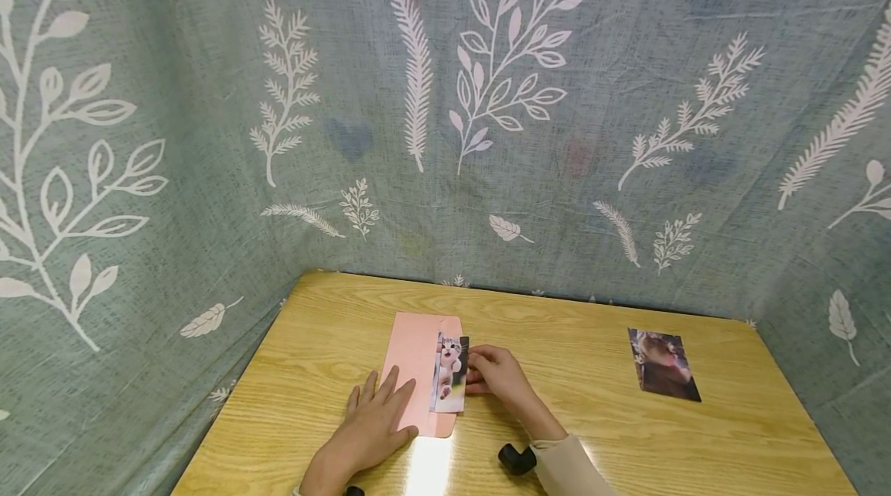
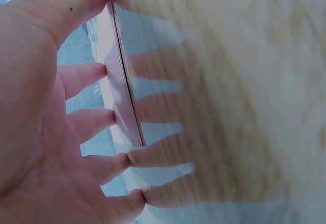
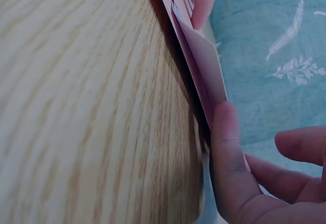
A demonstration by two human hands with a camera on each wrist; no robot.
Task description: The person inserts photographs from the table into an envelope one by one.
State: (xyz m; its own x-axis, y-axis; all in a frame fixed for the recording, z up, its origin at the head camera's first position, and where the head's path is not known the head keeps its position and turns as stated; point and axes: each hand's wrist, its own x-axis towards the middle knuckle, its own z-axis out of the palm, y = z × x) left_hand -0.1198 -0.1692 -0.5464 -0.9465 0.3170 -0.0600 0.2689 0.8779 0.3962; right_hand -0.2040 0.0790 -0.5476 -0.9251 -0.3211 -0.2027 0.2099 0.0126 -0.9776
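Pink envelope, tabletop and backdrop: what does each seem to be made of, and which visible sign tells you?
Pink envelope: probably paper or thin card, fairly matt; its layered edges look thin. Tabletop: wood or wood-look laminate, glossy; it shows grain and bright reflections. Backdrop: apparently fabric, matt; woven texture and soft folds.

The table (image 1: 334, 326) shows wood grain, smooth and glossy enough to give bright reflections. The envelope (image 1: 418, 360) is smooth, matt paper; the kitten picture (image 1: 448, 372) and other picture (image 1: 664, 366) look like printed paper. The curtain (image 1: 334, 70) is matt, coarse-woven cloth, the sleeve (image 1: 572, 469) plain cloth.
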